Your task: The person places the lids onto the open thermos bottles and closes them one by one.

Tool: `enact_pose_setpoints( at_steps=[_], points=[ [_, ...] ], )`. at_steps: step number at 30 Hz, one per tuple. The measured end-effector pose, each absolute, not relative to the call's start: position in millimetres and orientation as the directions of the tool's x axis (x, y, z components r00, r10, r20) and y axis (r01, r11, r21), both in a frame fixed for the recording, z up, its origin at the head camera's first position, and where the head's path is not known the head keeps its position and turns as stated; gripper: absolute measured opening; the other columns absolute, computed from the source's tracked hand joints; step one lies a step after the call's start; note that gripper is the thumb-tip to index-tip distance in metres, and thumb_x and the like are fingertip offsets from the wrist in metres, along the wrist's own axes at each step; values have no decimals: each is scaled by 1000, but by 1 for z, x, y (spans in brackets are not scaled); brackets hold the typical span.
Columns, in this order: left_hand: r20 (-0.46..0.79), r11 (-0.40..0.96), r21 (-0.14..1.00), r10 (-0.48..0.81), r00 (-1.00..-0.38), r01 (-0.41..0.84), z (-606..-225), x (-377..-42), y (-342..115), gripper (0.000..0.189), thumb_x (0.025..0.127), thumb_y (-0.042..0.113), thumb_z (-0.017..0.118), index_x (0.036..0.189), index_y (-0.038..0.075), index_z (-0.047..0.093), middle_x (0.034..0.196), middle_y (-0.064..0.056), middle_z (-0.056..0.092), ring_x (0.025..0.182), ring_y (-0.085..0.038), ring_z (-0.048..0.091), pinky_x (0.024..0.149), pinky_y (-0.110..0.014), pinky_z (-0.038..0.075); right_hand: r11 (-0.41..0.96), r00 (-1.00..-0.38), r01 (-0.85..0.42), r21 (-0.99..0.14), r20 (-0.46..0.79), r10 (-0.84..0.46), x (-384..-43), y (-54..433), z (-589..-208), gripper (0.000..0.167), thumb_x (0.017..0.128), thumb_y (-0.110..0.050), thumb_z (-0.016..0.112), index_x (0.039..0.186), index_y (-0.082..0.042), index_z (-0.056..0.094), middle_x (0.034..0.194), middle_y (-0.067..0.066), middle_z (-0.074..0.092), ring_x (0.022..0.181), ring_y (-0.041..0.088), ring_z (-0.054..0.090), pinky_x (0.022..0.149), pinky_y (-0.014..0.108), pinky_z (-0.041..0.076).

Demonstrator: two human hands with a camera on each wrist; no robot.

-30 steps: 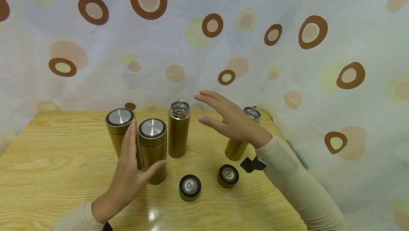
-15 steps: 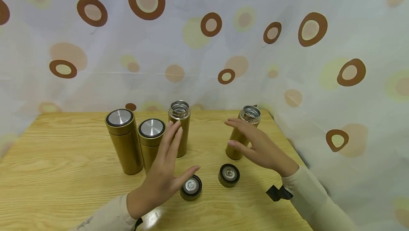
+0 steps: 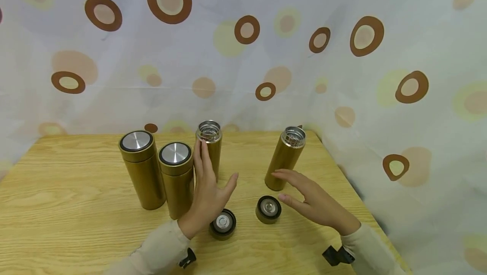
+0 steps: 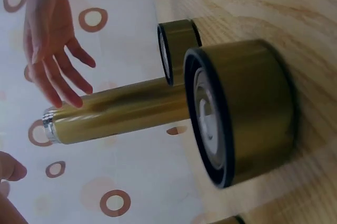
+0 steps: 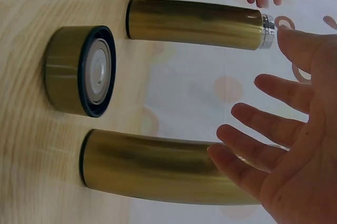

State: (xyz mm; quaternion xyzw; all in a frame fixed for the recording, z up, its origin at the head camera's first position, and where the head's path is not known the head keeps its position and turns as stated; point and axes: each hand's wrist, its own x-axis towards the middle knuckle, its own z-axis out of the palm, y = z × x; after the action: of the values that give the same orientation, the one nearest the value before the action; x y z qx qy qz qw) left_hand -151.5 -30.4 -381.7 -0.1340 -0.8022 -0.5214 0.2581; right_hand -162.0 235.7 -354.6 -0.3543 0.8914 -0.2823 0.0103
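My left hand (image 3: 209, 194), fingers extended and thumb apart, is in front of an uncapped gold thermos (image 3: 214, 156) and hides part of it. Whether it touches that thermos cannot be told. Below the left wrist, an upturned lid (image 3: 223, 229) lies partly covered on the table. My right hand (image 3: 313, 201) hovers with spread fingers near a second uncapped thermos (image 3: 281, 161), overlapping its lower side. Another upturned lid (image 3: 268, 216) lies just left of the right thumb. The right wrist view shows the right hand (image 5: 300, 155) holding nothing, its fingers slightly bent.
Two capped gold thermoses, the left one (image 3: 144, 178) and the nearer one (image 3: 176, 190), stand upright side by side left of my left hand. All stand on a wood-grain table (image 3: 68, 207). A patterned curtain (image 3: 171, 72) hangs behind and along the right side.
My left hand has moved right, from beside the capped thermoses to in front of the middle uncapped one. My right hand has come down and to the right. The thermoses and lids stayed put.
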Motion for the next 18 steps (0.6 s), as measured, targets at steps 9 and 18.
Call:
enact_pose_setpoints(
  at_steps=[9,18],
  points=[
    [429,345,873,-203,-880,345,-390,-166,-23,103,93,23,64,150,8,-20,158,-10,-19,146,-25,-10,117,-52,12,572,-730,-621,-536,129,-672,-161,227,-364,50,98,-33,56,143,-16,44,142,-2,47,127,19,48,100,48,44],
    [320,282,929,-288,-903,239,-398,-180,-24,105,92,38,63,151,15,-21,159,-7,-15,146,-24,-7,118,-50,9,579,-690,-669,-465,100,-717,-161,206,-366,50,96,-39,57,141,-19,48,149,6,38,135,27,37,104,53,38]
  ],
)
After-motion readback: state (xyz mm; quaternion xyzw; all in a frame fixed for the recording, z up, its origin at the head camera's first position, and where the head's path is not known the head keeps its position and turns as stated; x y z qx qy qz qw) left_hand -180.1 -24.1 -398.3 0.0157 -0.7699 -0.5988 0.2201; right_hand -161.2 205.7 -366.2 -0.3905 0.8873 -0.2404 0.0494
